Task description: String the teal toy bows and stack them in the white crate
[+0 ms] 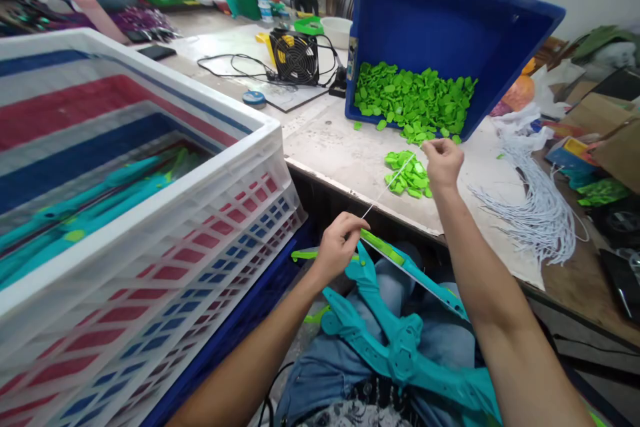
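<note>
A thin white cord (390,184) runs taut and slanting between my two hands. My left hand (341,240) is closed in a pinch on its lower end, close to the lime-green and white end of a long teal strip (425,280). My right hand (444,161) pinches the upper end above the table's front edge. On my lap lies a branching teal plastic frame (400,347), shaped like part of a toy bow. Beyond the cord, a small pile of lime-green plastic pieces (413,177) rests on the table.
A blue bin (450,7) tipped on its side spills green pieces. White cords (537,207) lie bundled at the right. To my left stands a white crate (240,180) with teal parts inside. A black fan (297,57) and a blue tape roll (254,99) are further back.
</note>
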A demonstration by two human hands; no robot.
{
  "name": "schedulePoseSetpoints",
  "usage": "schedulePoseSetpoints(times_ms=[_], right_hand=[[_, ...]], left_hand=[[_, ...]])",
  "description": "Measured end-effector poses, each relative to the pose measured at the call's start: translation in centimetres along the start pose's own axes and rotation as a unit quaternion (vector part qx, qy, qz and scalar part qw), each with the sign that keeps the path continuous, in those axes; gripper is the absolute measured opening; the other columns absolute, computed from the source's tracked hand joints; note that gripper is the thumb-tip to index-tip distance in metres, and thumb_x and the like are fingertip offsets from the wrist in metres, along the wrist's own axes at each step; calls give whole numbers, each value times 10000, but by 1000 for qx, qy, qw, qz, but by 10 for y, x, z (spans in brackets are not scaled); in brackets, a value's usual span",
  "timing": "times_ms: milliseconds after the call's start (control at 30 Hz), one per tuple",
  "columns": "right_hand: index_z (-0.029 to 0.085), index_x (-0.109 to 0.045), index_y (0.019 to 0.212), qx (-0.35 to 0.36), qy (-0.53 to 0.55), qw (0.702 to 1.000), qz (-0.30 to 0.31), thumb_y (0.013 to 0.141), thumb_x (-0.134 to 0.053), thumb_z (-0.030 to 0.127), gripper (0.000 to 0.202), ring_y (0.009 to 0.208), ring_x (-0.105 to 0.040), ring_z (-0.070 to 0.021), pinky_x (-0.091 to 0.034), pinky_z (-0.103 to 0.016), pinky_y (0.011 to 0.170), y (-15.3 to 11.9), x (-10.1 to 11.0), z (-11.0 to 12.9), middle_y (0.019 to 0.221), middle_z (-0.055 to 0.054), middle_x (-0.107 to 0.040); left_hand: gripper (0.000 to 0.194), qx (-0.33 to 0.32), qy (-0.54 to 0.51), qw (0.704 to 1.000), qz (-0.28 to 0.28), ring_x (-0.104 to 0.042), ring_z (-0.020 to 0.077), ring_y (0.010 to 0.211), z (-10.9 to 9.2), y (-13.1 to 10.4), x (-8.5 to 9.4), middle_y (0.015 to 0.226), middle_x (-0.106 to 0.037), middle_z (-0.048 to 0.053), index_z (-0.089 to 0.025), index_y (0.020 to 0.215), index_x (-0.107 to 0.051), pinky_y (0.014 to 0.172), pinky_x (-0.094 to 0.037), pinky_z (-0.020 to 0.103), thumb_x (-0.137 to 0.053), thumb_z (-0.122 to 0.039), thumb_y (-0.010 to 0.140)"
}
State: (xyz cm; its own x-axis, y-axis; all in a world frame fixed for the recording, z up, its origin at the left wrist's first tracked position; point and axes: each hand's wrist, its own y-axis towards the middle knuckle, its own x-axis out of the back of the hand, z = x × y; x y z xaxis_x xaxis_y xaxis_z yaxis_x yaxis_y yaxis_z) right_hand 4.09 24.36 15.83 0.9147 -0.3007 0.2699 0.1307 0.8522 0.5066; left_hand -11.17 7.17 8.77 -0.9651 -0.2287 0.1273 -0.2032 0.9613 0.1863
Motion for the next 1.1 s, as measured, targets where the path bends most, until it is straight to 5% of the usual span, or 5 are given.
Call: schedulePoseSetpoints(times_ms=[133, 300, 500, 867, 1100], right_hand=[[207, -614, 711, 83, 100, 976, 172, 798, -625, 223, 89, 875, -573, -171, -472, -328, 830, -89, -1, 30, 847, -21, -584], [221, -655, 738, 37, 137, 976, 166, 812, -632, 199, 80, 1011, -563, -187, -466, -351, 920, -165, -8, 29, 932, -41, -553], [201, -697, 762, -32, 163, 980, 112, 792, -661, 206, 48, 859, -581, -154, -498, -289, 768, -161, -20, 15, 859, -32, -554], [248, -731, 917, 44, 163, 981, 94, 864, -585, 198, 163, 814, -588, -132, -512, -250, 722, -156, -27, 22, 848, -18, -574], [254, -663, 1131, 105, 119, 978, 136, 907, -520, 185, 275, 834, -608, -135, -525, -259, 737, -155, -23, 20, 902, -32, -610]], left_hand=[[232, 147, -184, 971, 37, -609, 198, 822, -7, 21, -2, 805, -688, 60, -162, 761, -726, 773, -464, 309, -635, -367, 699], [261, 209, -223, 952, 14, -614, 198, 796, -16, 32, 7, 784, -682, 68, -137, 684, -687, 723, -464, 298, -729, -374, 584], [101, 9, 92, 994, -59, -576, 142, 687, -31, 22, 21, 742, -649, 28, -172, 701, -656, 648, -459, 260, -600, -254, 720], [315, 234, -186, 953, 47, -470, 85, 379, -32, 25, 23, 426, -551, -1, -111, 702, -688, 348, -324, 172, -773, -362, 531], [197, 229, -190, 952, -68, -464, 79, 374, -35, 25, 10, 417, -521, -22, -141, 582, -611, 332, -285, 160, -689, -314, 528]])
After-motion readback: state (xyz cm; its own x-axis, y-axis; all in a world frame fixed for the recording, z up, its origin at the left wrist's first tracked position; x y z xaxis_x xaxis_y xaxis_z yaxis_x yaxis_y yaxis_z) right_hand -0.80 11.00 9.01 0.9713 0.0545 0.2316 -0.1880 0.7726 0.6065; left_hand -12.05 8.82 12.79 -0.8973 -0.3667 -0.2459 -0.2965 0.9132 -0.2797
